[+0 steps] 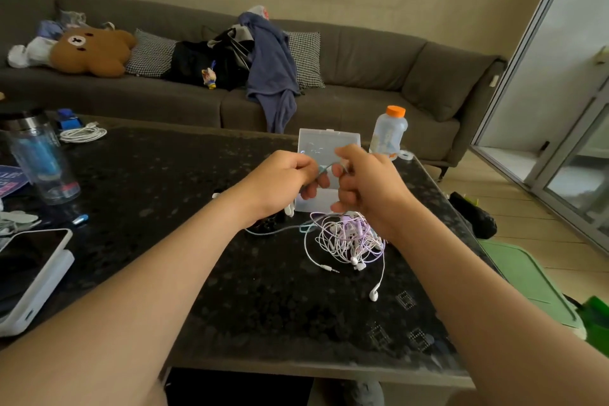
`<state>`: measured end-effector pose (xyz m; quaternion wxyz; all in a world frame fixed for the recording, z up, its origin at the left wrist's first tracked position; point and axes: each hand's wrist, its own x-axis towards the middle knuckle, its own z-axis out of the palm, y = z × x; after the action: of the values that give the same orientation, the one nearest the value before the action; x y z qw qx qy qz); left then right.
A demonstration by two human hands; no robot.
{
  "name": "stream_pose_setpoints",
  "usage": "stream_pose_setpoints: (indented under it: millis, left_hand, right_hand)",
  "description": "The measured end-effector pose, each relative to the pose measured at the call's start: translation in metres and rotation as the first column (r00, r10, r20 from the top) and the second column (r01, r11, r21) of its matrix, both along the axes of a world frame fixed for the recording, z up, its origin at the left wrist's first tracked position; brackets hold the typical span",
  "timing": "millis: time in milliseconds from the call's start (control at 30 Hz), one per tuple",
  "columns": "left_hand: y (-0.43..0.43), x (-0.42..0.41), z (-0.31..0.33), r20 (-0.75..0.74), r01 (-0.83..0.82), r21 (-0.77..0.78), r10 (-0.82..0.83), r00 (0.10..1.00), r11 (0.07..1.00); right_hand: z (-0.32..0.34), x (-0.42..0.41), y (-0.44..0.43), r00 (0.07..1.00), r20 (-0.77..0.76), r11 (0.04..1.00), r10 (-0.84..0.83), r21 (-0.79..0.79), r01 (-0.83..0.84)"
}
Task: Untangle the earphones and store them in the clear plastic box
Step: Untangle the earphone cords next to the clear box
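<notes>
A tangle of white and lilac earphones (pixel 346 237) lies on the dark speckled table (pixel 204 194), with one white earbud (pixel 373 295) trailing toward me. A teal earphone cord (pixel 273 231) runs from the tangle leftward and up into my hands. My left hand (pixel 283 180) and my right hand (pixel 365 184) are raised just above the tangle, both pinching a short stretch of the teal cord between them. Behind my hands the clear plastic box (pixel 329 142) stands open, its lid upright; its lower part is hidden by my fingers.
A clear bottle with an orange cap (pixel 389 132) stands right of the box. At the left are a tumbler (pixel 39 155), a coiled white cable (pixel 82 133) and a white tablet (pixel 29 273). A sofa with cushions and clothes runs behind the table.
</notes>
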<state>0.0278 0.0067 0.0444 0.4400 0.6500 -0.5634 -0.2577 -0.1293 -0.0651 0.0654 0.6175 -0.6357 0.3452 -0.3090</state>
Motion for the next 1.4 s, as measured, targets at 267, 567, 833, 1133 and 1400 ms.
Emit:
stream_pose_setpoints:
  millis: [267,567,833,1133,1400]
  left_hand:
    - [0.002,-0.011,0.012,-0.63,0.242,-0.015,-0.197,0.751,0.97]
    - [0.001,-0.006,0.016,-0.697,-0.003,-0.118,-0.08,0.713,0.993]
    - [0.003,0.009,-0.005,-0.014,-0.042,-0.097,0.041,0.999,0.994]
    - [0.006,0.002,0.004,-0.325,0.139,0.122,-0.093,0.941,0.983]
    - [0.001,-0.003,0.005,-0.579,0.239,-0.014,-0.203,0.789,0.971]
  right_hand:
    - [-0.001,-0.004,-0.004,0.991,0.12,0.998,-0.057,0.034,0.053]
    - [-0.012,-0.007,0.003,0.928,-0.25,0.961,0.275,0.065,-0.268]
    - [-0.001,-0.001,0.011,0.945,-0.181,0.958,0.272,-0.043,-0.284]
    - [0.001,-0.009,-0.013,0.979,0.161,0.987,-0.126,0.119,0.108]
    - [-0.017,-0.001,-0.017,0.939,-0.297,0.968,-0.175,-0.225,0.109]
